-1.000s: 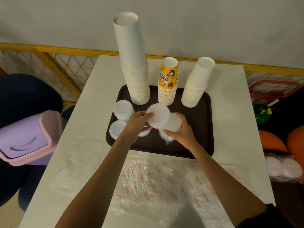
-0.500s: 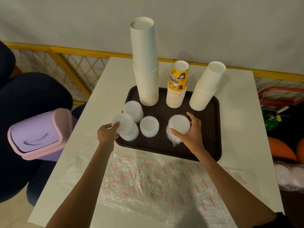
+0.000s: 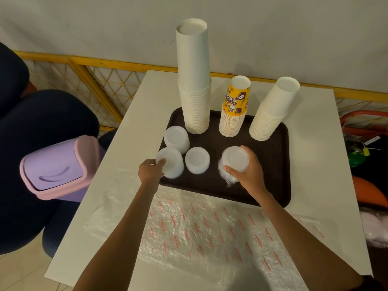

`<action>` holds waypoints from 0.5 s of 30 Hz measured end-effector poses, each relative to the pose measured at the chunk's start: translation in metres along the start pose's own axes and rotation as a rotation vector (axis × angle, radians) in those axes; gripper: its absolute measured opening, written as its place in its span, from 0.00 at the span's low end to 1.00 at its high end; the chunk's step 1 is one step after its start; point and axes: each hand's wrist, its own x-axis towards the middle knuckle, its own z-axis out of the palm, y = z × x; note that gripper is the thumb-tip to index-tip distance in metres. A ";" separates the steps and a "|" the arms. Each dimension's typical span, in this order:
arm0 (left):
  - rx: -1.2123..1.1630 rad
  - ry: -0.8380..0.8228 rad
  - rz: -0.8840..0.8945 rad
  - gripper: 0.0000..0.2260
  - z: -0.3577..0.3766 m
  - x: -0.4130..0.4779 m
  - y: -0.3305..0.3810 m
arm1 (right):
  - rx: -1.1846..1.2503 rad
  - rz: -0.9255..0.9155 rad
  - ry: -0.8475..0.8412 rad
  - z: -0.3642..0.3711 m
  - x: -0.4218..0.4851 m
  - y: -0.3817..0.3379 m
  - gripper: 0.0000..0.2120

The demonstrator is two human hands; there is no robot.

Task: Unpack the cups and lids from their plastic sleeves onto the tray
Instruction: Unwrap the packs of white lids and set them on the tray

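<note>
A dark brown tray (image 3: 270,185) on the white table carries a tall stack of white cups (image 3: 194,80), a yellow printed cup stack (image 3: 235,110) and a shorter white cup stack (image 3: 273,110). Three stacks of translucent lids stand at its left: one at the back (image 3: 175,138), one in the middle (image 3: 197,160) and one at the front left corner (image 3: 171,162). My left hand (image 3: 150,172) grips that front left stack from the side. My right hand (image 3: 248,172) holds a lid stack (image 3: 234,158) still partly in its crumpled plastic sleeve (image 3: 227,179).
Emptied plastic sleeves with red print (image 3: 210,232) lie flat on the table in front of the tray. A lilac and pink swing-top bin (image 3: 56,169) stands left of the table. More sleeved lids (image 3: 375,229) lie low at the right. A yellow lattice railing (image 3: 100,80) runs behind.
My left hand carried a batch of lids from the sleeved stack leftward and set it down on the front left lid stack. My right hand stayed on the sleeved stack.
</note>
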 end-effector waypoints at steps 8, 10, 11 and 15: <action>0.168 0.041 0.095 0.13 -0.001 -0.002 -0.005 | -0.001 -0.002 0.017 0.001 0.000 0.001 0.39; 0.234 0.059 0.169 0.22 0.001 -0.006 -0.004 | 0.010 -0.001 0.015 0.001 0.000 0.001 0.39; 0.256 0.069 0.222 0.25 0.001 -0.010 -0.004 | 0.012 -0.002 0.014 0.001 0.000 0.000 0.39; 0.447 0.079 0.375 0.39 0.010 -0.015 -0.005 | 0.009 -0.002 0.014 0.001 -0.001 0.001 0.39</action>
